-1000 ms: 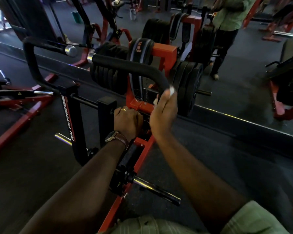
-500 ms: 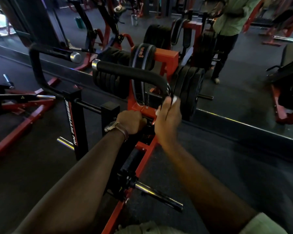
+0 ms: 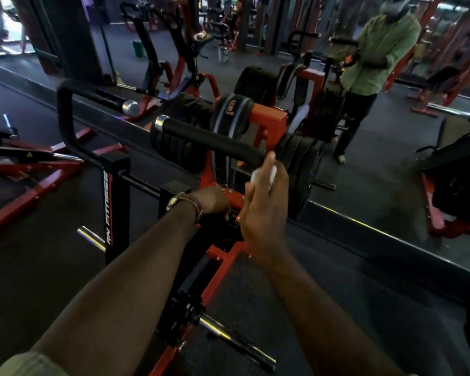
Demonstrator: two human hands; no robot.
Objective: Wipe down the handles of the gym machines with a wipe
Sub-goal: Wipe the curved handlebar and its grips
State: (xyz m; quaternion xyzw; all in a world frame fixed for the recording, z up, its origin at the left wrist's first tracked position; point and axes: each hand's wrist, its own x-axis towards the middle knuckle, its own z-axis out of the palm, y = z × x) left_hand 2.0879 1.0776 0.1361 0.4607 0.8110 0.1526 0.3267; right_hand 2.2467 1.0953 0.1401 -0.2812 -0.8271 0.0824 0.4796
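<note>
Pinching wipe (image 3: 261,177) in right hand (image 3: 263,210) grip, just below handle (image 3: 215,139) | left hand (image 3: 211,200) clenched on frame (image 3: 266,126)

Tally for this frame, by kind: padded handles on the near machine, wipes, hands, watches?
Black padded handles with chrome end caps: 2 (left handle, right handle)
Crumpled white wipe: 1
Bare hands: 2 (left hand gripping the red machine frame, right hand holding the white wipe)
Wristwatch: 1
Total: 6

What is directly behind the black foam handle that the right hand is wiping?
Behind the handle stand black weight plates and a padded roller on the red frame. The handle's lower end is hidden by the right hand holding the wipe.
</note>
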